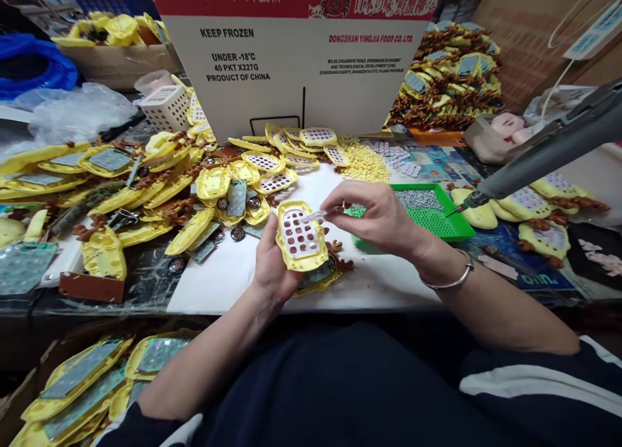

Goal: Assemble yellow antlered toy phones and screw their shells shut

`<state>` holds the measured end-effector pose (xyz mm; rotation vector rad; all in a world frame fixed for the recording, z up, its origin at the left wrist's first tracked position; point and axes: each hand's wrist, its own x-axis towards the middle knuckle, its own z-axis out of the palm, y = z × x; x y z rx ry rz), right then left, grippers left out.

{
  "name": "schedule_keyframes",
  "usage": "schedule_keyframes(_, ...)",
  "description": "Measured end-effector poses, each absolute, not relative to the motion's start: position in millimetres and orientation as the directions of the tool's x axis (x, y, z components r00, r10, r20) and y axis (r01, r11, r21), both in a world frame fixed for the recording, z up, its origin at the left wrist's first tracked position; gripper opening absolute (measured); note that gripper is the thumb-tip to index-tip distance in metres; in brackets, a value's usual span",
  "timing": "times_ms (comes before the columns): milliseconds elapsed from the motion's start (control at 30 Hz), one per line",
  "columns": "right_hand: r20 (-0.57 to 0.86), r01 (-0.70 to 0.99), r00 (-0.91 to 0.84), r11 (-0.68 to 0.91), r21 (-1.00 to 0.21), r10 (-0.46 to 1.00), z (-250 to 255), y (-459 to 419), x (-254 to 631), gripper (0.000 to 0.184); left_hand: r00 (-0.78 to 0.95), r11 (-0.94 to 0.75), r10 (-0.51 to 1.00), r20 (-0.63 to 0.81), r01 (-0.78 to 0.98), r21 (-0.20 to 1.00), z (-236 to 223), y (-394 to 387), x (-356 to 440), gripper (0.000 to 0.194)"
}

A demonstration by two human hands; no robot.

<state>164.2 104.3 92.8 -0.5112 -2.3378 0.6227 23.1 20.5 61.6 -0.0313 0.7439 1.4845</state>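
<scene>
My left hand [272, 265] is closed round the edge of a yellow plastic shell [302, 260] and tilts it up towards me. A white panel with rows of square holes lies inside that shell. My right hand [379, 217] pinches a small whitish, see-through piece [317, 216] at the shell's upper right edge; its exact kind is too small to tell. Under the held shell, on the white work surface [208, 285], lies another yellow shell [323, 286] with brown antler-like parts, partly covered by my left hand and the held shell.
Right of my right hand sits a green tray [437, 223] of small metal screws. An electric screwdriver [529, 149] hangs in from the right. Yellow shells with circuit boards [109, 160] are heaped at left. Small yellow pieces [364, 162] lie before a big white carton [291, 58].
</scene>
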Motion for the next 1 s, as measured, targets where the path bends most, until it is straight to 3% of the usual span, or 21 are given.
schedule_keyframes(100, 0.624, 0.059, -0.655, 0.852, -0.520, 0.427, 83, 100, 162, 0.005, -0.017, 0.174, 0.889, -0.458, -0.912, 0.371, 61, 19, 26, 0.050)
schedule_keyframes(233, 0.758, -0.019, -0.626, 0.969, -0.248, 0.182, 62, 101, 156, 0.010, 0.020, 0.182, 0.904, -0.427, -0.922, 0.342, 59, 15, 30, 0.048)
schedule_keyframes(300, 0.734, -0.001, -0.671, 0.990, -0.141, 0.104, 57, 103, 156, 0.012, 0.008, 0.169, 0.908, -0.419, -0.922, 0.348, 57, 13, 32, 0.046)
schedule_keyframes(400, 0.643, 0.039, -0.760, 0.995, -0.090, 0.088, 58, 103, 158, 0.016, -0.017, 0.152, 0.906, -0.423, -0.920, 0.361, 56, 13, 33, 0.047)
schedule_keyframes(533, 0.704, 0.045, -0.681, 0.971, -0.235, 0.202, 64, 97, 162, 0.013, -0.029, 0.160, 0.902, -0.431, -0.905, 0.395, 58, 14, 29, 0.046)
schedule_keyframes(633, 0.790, 0.010, -0.531, 0.935, -0.356, 0.306, 66, 94, 160, 0.014, 0.106, 0.340, 0.869, -0.483, -0.838, 0.427, 60, 14, 26, 0.038)
schedule_keyframes(767, 0.753, 0.086, -0.583, 0.945, -0.315, 0.304, 65, 95, 150, 0.012, 0.276, 0.483, 0.861, -0.426, -0.706, 0.518, 57, 11, 26, 0.034)
schedule_keyframes(867, 0.729, 0.224, -0.467, 0.864, -0.450, 0.501, 64, 103, 143, 0.006, 0.247, 0.352, 0.936, -0.251, -0.693, 0.629, 51, 9, 27, 0.045)
schedule_keyframes(933, 0.674, 0.270, -0.309, 0.742, -0.614, 0.671, 63, 108, 139, 0.005, 0.080, 0.124, 0.992, -0.095, -0.642, 0.756, 42, 10, 28, 0.050)
schedule_keyframes(1000, 0.608, 0.237, -0.220, 0.646, -0.725, 0.763, 59, 110, 134, 0.004, -0.104, -0.147, 0.988, 0.110, -0.467, 0.872, 32, 11, 29, 0.068)
